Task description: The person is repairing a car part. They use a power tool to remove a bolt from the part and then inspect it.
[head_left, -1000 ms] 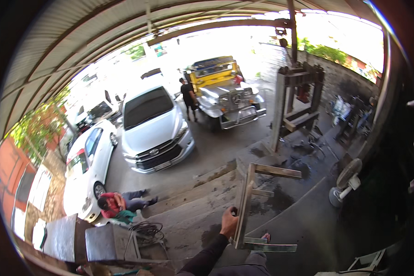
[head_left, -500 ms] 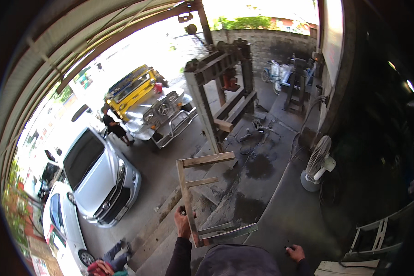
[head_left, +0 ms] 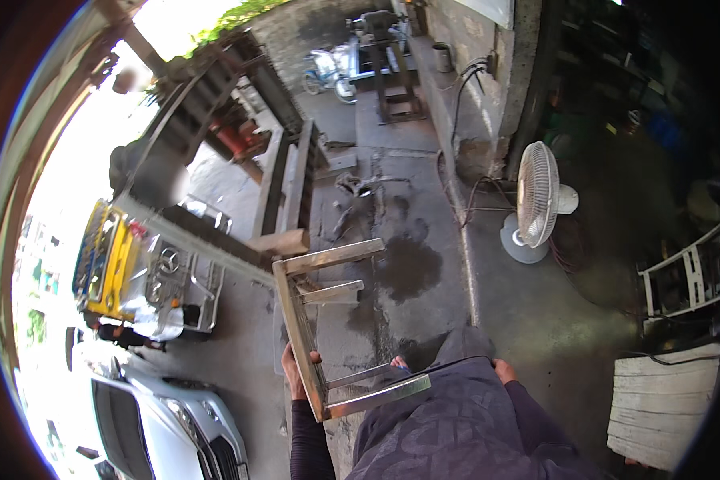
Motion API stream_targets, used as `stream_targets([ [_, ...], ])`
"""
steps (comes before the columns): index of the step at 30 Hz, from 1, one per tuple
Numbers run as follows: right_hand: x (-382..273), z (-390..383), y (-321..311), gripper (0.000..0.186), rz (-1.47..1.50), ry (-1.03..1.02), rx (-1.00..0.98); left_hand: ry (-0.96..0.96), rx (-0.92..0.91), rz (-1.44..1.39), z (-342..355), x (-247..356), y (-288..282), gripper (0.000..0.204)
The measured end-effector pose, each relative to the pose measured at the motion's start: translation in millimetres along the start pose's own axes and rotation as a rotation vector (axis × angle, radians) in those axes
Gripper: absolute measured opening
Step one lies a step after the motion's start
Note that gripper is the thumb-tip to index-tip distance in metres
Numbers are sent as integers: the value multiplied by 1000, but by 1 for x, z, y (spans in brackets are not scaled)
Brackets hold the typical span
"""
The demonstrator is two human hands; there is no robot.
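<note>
Brown-and-silver angular frame of straight bars (head_left: 299, 336) hung at the person's left front, above the grey concrete floor (head_left: 436, 200). Fingers of the left hand (head_left: 293, 374) were wrapped round its long bar, near the lower end; dark sleeve below. Long bar leaned slightly, top toward the left; shorter bars stuck out from it to the right, the lowest with a shiny face. Right hand (head_left: 504, 371) was at the side of the person's dark patterned shirt (head_left: 448, 420); fingers partly hidden, could not tell whether they held anything.

Floor beyond the frame: dark wet-looking stain (head_left: 408, 268). Farther forward and left, a tall heavy steel stand (head_left: 272, 180) with a red part (head_left: 236, 138) within it. To the right, a pale round-headed fan (head_left: 538, 196) on the floor; past it, a white ladder-like frame (head_left: 688, 280) and, nearer, a whitish slatted panel (head_left: 660, 400).

Outer left: silver car (head_left: 124, 432), yellow-and-silver vehicle (head_left: 120, 264), and a person in dark clothes (head_left: 124, 334) between them.
</note>
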State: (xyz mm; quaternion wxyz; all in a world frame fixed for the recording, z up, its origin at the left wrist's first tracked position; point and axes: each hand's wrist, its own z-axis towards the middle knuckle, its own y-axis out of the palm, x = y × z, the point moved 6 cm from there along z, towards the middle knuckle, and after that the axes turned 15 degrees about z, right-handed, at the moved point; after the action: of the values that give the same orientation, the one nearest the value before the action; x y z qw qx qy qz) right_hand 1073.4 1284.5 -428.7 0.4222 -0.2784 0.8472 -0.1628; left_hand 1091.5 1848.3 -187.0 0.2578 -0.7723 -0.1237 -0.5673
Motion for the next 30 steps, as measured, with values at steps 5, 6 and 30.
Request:
stream_targets([
  [5,-95,10,-69,29,269,122,3,112,-62,350,167,9,87,21],
  [6,-113,19,-81,29,320,116,38,171,-54,387,203,4,106,20],
  [30,-294,339,-34,23,-213,141,3,-29,-88,1164,524,-332,492,48],
])
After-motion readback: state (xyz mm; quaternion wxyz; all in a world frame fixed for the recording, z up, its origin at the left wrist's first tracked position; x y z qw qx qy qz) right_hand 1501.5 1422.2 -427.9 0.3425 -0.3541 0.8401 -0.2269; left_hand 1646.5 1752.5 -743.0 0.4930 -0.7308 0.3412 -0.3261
